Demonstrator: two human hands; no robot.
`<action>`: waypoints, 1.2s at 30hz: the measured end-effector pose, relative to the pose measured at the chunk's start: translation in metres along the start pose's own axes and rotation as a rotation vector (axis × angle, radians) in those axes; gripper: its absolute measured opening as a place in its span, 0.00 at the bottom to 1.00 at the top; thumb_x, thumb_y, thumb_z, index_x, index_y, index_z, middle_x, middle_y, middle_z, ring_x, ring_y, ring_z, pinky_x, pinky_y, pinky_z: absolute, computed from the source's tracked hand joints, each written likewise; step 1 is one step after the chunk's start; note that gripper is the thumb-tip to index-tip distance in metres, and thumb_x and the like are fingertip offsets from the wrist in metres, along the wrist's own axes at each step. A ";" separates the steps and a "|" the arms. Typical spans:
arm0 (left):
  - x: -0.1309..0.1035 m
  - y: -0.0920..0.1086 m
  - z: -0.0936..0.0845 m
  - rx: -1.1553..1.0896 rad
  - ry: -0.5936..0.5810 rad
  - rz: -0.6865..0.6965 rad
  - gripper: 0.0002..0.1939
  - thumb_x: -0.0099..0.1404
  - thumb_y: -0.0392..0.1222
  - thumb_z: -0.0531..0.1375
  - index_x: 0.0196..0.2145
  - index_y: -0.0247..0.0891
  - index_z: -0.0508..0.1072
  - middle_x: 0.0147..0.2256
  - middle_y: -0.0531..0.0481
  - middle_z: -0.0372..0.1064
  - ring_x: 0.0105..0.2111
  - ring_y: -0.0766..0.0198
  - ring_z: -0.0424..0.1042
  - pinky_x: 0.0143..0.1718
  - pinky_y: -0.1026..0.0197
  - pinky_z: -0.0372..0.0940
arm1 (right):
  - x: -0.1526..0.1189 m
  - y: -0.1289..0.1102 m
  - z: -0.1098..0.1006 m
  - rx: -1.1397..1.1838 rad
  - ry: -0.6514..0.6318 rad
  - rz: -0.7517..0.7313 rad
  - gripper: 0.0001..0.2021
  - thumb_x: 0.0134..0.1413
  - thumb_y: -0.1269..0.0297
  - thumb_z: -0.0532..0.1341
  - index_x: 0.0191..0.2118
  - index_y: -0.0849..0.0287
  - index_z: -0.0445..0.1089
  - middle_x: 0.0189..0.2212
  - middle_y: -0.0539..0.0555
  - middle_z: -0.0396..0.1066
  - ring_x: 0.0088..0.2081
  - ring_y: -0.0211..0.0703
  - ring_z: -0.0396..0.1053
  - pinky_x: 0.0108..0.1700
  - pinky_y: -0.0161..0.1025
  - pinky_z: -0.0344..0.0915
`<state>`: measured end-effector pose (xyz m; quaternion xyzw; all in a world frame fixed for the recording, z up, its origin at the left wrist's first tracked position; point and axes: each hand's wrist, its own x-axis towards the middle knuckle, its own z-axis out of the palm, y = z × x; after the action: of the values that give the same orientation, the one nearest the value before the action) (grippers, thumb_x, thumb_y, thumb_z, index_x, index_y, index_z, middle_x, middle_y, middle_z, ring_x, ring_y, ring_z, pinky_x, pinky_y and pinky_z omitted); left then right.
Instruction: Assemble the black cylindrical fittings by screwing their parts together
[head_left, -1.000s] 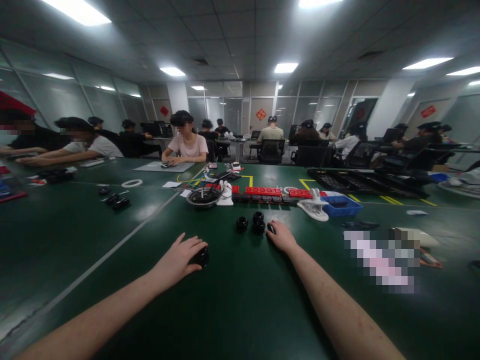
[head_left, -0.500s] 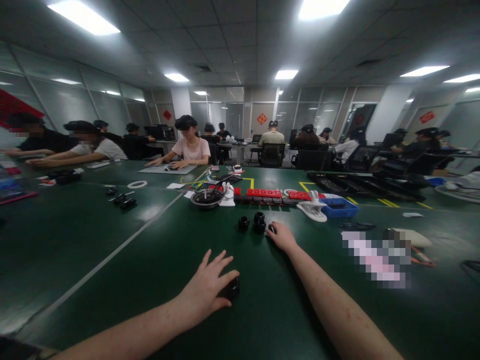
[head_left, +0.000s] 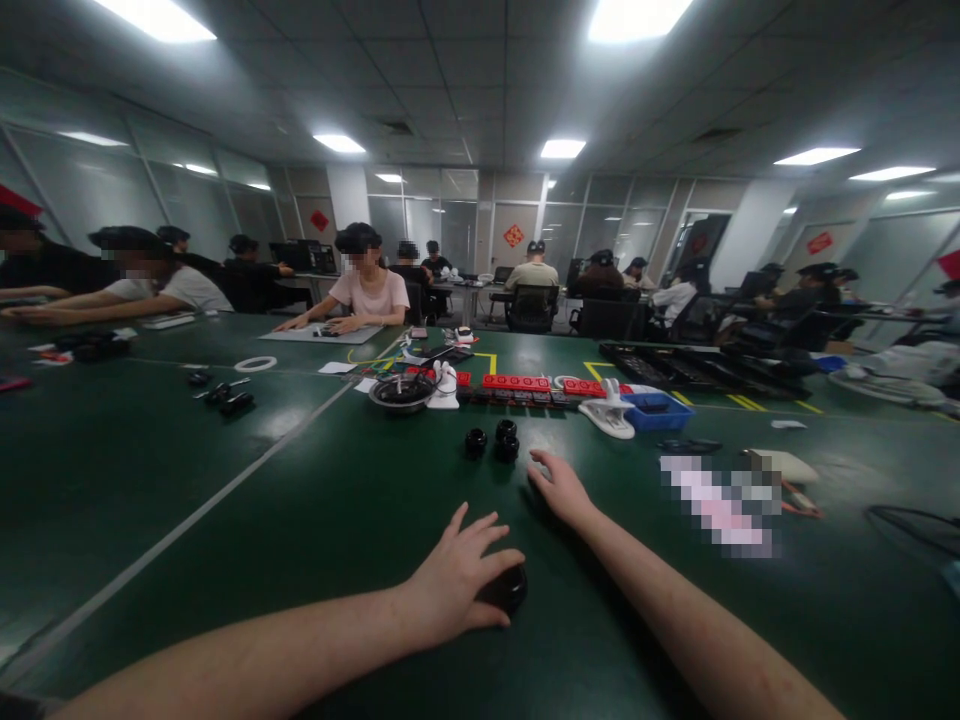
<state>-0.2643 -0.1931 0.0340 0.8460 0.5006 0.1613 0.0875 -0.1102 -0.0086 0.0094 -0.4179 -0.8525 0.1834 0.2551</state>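
My left hand is low over the green table, several fingers spread, with the thumb and index finger around a glossy black rounded object. The palm hides part of that object. Farther forward, my right hand hovers at or just over the table, fingers apart, and nothing shows in it. Left of its fingertips are three similar black rounded pieces: one piece sits apart on the left. The other two, a rear piece and a front piece, are close together.
Beyond lie a dark bowl, a row of red blocks, a white clip stand and a blue bin. Black trays are at the back right. A person in pink works across the table.
My left hand has moved right along the table together with the black rounded object. My right hand has drawn back slightly from the black pieces. The view has shifted a little.
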 end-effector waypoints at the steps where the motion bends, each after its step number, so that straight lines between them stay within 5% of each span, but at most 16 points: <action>1: 0.003 -0.001 0.001 -0.032 0.001 -0.001 0.31 0.48 0.51 0.61 0.50 0.46 0.58 0.51 0.44 0.57 0.54 0.50 0.51 0.53 0.37 0.33 | -0.007 -0.004 -0.004 0.025 -0.025 -0.017 0.18 0.53 0.59 0.50 0.48 0.59 0.60 0.45 0.55 0.65 0.46 0.43 0.61 0.49 0.41 0.55; 6: 0.021 -0.012 0.008 -0.145 0.030 -0.097 0.28 0.49 0.48 0.61 0.48 0.45 0.58 0.40 0.52 0.67 0.42 0.60 0.65 0.56 0.43 0.34 | -0.035 -0.030 -0.027 0.137 -0.147 -0.094 0.17 0.53 0.56 0.49 0.46 0.59 0.62 0.43 0.54 0.66 0.44 0.40 0.63 0.46 0.37 0.59; 14: 0.047 -0.034 0.018 -0.170 0.124 -0.142 0.30 0.46 0.46 0.62 0.47 0.42 0.58 0.43 0.48 0.65 0.41 0.56 0.65 0.46 0.52 0.54 | -0.046 -0.061 -0.033 0.106 -0.172 -0.063 0.33 0.41 0.51 0.59 0.54 0.58 0.51 0.41 0.56 0.63 0.41 0.44 0.63 0.42 0.41 0.59; 26: 0.053 -0.036 0.024 -0.133 0.149 -0.217 0.30 0.48 0.50 0.60 0.48 0.39 0.58 0.41 0.45 0.64 0.41 0.55 0.63 0.42 0.53 0.57 | -0.064 -0.053 0.001 0.018 0.115 -0.112 0.35 0.34 0.52 0.63 0.51 0.57 0.53 0.42 0.57 0.61 0.44 0.50 0.60 0.45 0.47 0.57; 31: 0.053 -0.031 0.022 -0.073 0.207 -0.235 0.32 0.41 0.59 0.61 0.42 0.38 0.63 0.39 0.45 0.64 0.40 0.53 0.62 0.43 0.51 0.54 | -0.061 -0.052 0.006 -0.016 0.174 -0.104 0.35 0.35 0.52 0.62 0.51 0.60 0.54 0.39 0.57 0.62 0.41 0.49 0.61 0.43 0.46 0.58; 36: 0.054 -0.032 0.024 0.008 0.205 -0.262 0.21 0.44 0.56 0.60 0.31 0.38 0.66 0.34 0.48 0.65 0.36 0.56 0.62 0.40 0.54 0.54 | -0.059 -0.053 0.007 -0.006 0.185 -0.096 0.33 0.35 0.53 0.62 0.49 0.59 0.55 0.34 0.55 0.62 0.37 0.46 0.61 0.40 0.44 0.59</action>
<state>-0.2575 -0.1304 0.0119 0.7529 0.6136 0.2322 0.0530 -0.1163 -0.0874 0.0151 -0.3926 -0.8448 0.1292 0.3398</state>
